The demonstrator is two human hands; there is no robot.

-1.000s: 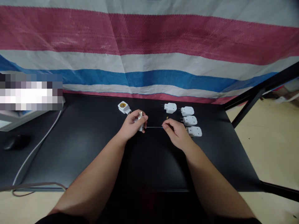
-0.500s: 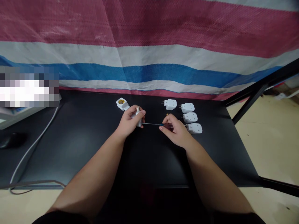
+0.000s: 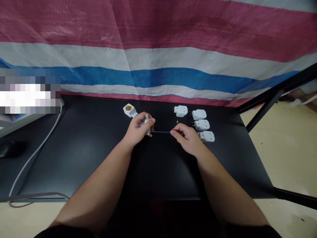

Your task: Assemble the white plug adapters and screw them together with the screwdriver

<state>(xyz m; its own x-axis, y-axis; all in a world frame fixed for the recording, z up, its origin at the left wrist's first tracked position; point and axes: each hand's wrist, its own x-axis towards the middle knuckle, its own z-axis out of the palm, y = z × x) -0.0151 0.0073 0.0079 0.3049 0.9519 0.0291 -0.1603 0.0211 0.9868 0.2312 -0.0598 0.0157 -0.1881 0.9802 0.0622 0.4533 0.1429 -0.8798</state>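
My left hand (image 3: 140,128) is closed around a white plug piece (image 3: 148,131), partly hidden by the fingers. The thin metal shaft of a screwdriver (image 3: 160,132) runs level from that piece to my right hand (image 3: 186,137), whose fingers are wrapped round the handle and hide most of it. Behind my left hand lies a white part with a round brass-coloured inside (image 3: 129,108). A tiny brass-coloured piece (image 3: 177,121) rests just behind my right hand. Several white plugs with metal pins, one of them the nearest plug (image 3: 207,136), lie to the right of my right hand.
The black table (image 3: 86,145) carries a dark mouse (image 3: 11,149) and a pale cable (image 3: 41,145) at the left, near a blurred-out device. A striped sheet (image 3: 158,59) hangs behind. A black metal frame (image 3: 267,102) stands at the right.
The fingers of my right hand have shifted on the screwdriver and now cover the handle and the blue part near the shaft. The tiny brass-coloured piece shows more fully. My left hand has barely moved.
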